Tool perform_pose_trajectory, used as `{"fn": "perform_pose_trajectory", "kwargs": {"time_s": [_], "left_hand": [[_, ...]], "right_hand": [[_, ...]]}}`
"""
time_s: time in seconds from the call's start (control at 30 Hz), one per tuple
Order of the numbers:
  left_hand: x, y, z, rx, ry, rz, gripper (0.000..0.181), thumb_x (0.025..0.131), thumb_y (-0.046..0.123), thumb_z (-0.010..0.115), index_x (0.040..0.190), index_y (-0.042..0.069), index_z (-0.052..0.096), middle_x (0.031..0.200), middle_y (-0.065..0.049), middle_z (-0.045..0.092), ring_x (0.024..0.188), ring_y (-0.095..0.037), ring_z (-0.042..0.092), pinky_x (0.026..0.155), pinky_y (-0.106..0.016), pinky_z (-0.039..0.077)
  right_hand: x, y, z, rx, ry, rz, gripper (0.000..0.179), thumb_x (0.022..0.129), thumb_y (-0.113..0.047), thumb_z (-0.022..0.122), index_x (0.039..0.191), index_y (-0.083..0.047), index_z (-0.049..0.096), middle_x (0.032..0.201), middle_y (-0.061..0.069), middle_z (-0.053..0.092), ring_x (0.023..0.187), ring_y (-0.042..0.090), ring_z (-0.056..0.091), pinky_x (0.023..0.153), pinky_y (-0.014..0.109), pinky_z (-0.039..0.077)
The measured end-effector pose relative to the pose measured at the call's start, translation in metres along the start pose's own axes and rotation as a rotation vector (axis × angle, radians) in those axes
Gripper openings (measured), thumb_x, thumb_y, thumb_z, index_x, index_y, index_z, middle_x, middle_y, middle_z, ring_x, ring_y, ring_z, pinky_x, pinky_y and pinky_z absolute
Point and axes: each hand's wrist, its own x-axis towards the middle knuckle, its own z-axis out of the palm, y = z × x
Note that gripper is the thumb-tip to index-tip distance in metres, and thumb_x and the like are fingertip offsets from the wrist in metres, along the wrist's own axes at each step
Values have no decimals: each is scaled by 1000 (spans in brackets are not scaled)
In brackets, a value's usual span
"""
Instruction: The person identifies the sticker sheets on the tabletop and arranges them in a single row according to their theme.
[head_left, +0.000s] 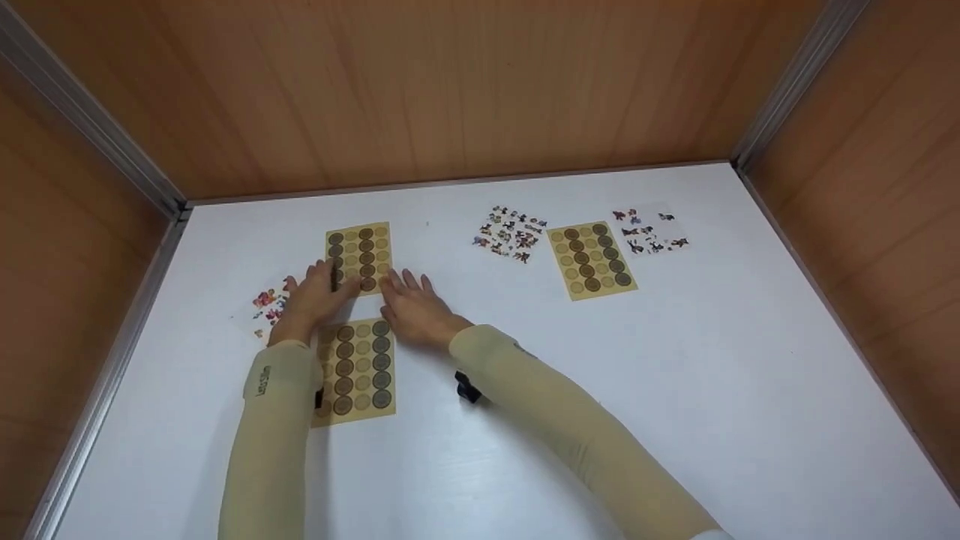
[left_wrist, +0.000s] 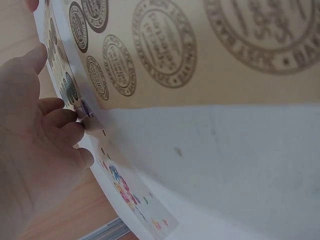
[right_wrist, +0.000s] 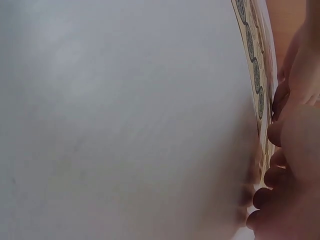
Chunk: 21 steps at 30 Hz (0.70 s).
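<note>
In the head view a tan sheet of round brown stickers (head_left: 358,256) lies on the white table, left of centre. My left hand (head_left: 309,300) rests along its left edge, thumb toward the bottom edge. With fingers extended, my right hand (head_left: 421,311) touches the lower right corner. Nearer to me lies a second tan sticker sheet (head_left: 363,367), partly under my left wrist. Its printed circles fill the top of the left wrist view, beside my left hand (left_wrist: 40,125) with loosely bent fingers. In the right wrist view, my right fingertips (right_wrist: 265,192) are at a sheet's edge.
A clear sheet with colourful small stickers (head_left: 266,301) lies left of my left hand. Toward the right are another clear sticker sheet (head_left: 510,234), a third tan sheet (head_left: 592,259) and a further clear sheet (head_left: 651,231). Wooden panels (head_left: 465,90) wall the table.
</note>
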Motion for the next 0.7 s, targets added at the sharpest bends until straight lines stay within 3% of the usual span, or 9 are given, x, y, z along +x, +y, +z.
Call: {"fn": "perform_pose_trajectory", "kwargs": {"time_s": [0.2, 0.53, 0.7], "left_hand": [[2, 4, 5, -16, -1, -2, 94, 102, 60, 43, 158, -8, 11, 161, -36, 11, 149, -51, 10, 120, -56, -16], [-4, 12, 8, -20, 23, 7, 87, 104, 52, 47, 158, -9, 13, 158, -36, 22, 148, -50, 18, 121, -55, -13], [-5, 14, 9, -22, 30, 4, 86, 104, 51, 48, 159, -5, 14, 161, -35, 17, 149, -50, 14, 121, -56, -12]], "right_hand": [[0, 0, 1, 41, -31, 17, 58, 111, -32, 34, 160, -3, 25, 167, 15, 18, 154, 33, 14, 125, 49, 10], [-1, -1, 4, -5, -23, 14, 60, 110, -33, 37, 158, 2, 27, 165, 19, 22, 154, 29, 15, 125, 47, 12], [-3, -3, 1, -47, -32, 8, 58, 110, -30, 37, 158, 2, 29, 165, 17, 24, 154, 30, 16, 125, 49, 15]]}}
